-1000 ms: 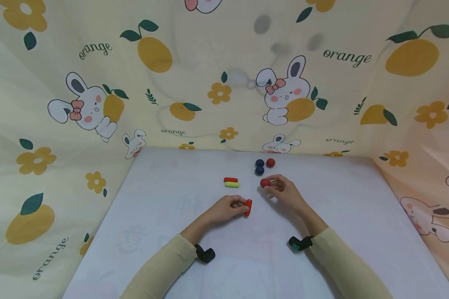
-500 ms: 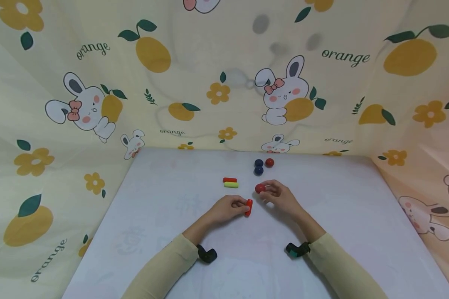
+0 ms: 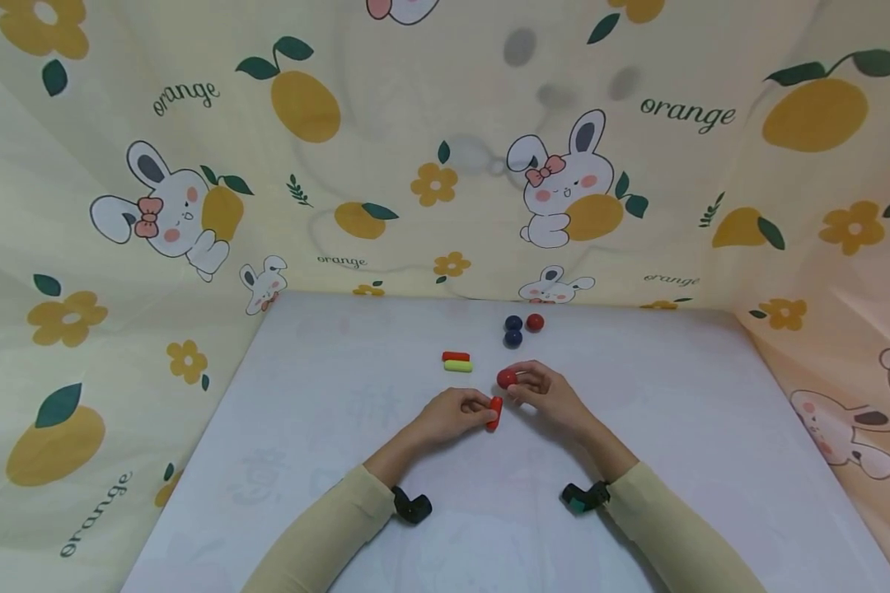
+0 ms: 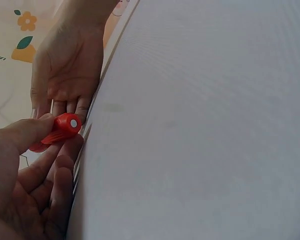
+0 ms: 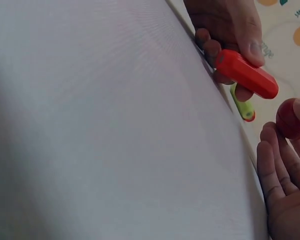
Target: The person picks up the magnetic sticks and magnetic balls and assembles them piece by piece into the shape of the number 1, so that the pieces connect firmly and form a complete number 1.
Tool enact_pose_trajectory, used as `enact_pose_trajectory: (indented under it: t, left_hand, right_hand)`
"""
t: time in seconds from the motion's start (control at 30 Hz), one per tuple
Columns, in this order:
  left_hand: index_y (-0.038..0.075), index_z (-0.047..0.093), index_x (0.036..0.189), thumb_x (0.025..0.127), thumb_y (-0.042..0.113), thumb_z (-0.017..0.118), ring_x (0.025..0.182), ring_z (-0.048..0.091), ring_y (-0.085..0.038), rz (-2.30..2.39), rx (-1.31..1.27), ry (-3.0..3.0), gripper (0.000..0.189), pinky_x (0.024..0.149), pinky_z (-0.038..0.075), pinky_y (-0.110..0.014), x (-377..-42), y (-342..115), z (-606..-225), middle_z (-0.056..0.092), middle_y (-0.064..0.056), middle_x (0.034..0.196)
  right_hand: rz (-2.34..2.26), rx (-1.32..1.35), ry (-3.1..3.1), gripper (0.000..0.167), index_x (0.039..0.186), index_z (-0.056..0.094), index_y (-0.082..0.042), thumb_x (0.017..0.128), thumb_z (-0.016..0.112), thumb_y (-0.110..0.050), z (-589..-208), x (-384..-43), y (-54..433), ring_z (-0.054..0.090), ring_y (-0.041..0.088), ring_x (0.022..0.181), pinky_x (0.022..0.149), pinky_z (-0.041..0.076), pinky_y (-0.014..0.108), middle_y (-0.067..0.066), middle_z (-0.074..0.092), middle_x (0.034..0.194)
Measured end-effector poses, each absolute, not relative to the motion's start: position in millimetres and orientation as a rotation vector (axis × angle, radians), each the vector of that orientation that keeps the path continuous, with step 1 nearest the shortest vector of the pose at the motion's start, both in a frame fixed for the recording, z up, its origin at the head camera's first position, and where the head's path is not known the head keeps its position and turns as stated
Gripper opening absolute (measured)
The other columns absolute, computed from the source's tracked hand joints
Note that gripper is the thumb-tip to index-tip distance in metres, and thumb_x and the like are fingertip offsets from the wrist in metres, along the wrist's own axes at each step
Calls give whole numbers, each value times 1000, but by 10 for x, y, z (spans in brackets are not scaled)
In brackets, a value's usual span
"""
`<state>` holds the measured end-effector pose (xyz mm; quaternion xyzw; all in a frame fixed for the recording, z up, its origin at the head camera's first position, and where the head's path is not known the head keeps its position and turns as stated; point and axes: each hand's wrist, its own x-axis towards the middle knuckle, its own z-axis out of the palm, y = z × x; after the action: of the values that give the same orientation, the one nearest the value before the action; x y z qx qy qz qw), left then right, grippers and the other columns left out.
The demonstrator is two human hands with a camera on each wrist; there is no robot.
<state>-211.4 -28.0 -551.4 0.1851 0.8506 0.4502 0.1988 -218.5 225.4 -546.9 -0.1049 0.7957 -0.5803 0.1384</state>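
Between the thumb and fingers of my left hand [image 3: 448,414] is a short red rod [image 3: 494,413], held tilted near the table's middle. A small pale disc shows on the rod's end in the left wrist view. My right hand [image 3: 558,401] pinches a red ball [image 3: 507,379] at its fingertips. In the head view the ball is just above and right of the rod's upper end. The right wrist view shows a narrow gap between the ball [image 5: 289,120] and the rod [image 5: 247,75].
Behind the left hand a second red rod [image 3: 456,357] lies alongside a yellow-green rod [image 3: 458,366]. Farther back sit two dark blue balls [image 3: 513,338] and another red ball [image 3: 536,323]. A printed cloth [image 3: 393,148] rises behind the white table [image 3: 326,461].
My right hand has brought its red ball left and toward me, closer to the held rod. The left hand has stayed nearly still with the red rod.
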Motion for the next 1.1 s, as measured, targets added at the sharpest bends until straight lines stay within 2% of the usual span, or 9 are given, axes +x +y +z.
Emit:
enact_pose_trajectory:
  t: [0.23, 0.63, 0.9, 1.1]
  left_hand:
    - [16, 80, 120, 102, 37, 75, 89, 67, -7, 1257, 533, 2384, 29, 90, 55, -34, -2124, -270, -5510, 78, 10, 96]
    - [17, 82, 118, 102, 37, 75, 97, 67, -10, 1247, 459, 2369, 27, 96, 54, -42, -2096, -215, -5466, 79, 8, 100]
    - [17, 82, 119, 102, 38, 75, 98, 68, -10, 1261, 460, 2372, 28, 97, 54, -44, -2084, -211, -5449, 80, 8, 99]
    - [16, 82, 118, 103, 36, 74, 98, 69, -10, 1259, 452, 2376, 27, 97, 54, -44, -2075, -201, -5453, 80, 8, 100]
  right_hand:
    - [-1649, -333, 2301, 44, 143, 59, -10, 104, 74, -25, -5463, -2195, 2252, 70, 30, 106, 91, 50, 37, 14, 74, 130]
    - [-1630, -375, 2261, 43, 146, 57, -8, 106, 70, -18, -5450, -2204, 2263, 69, 26, 112, 96, 51, 31, 17, 72, 133]
    - [-1644, -400, 2248, 43, 146, 56, -6, 107, 69, -18, -5446, -2203, 2263, 69, 31, 113, 96, 51, 27, 17, 73, 132]
    - [-1642, -403, 2244, 43, 146, 56, -5, 106, 70, -17, -5446, -2199, 2259, 70, 23, 116, 98, 50, 22, 17, 73, 132]
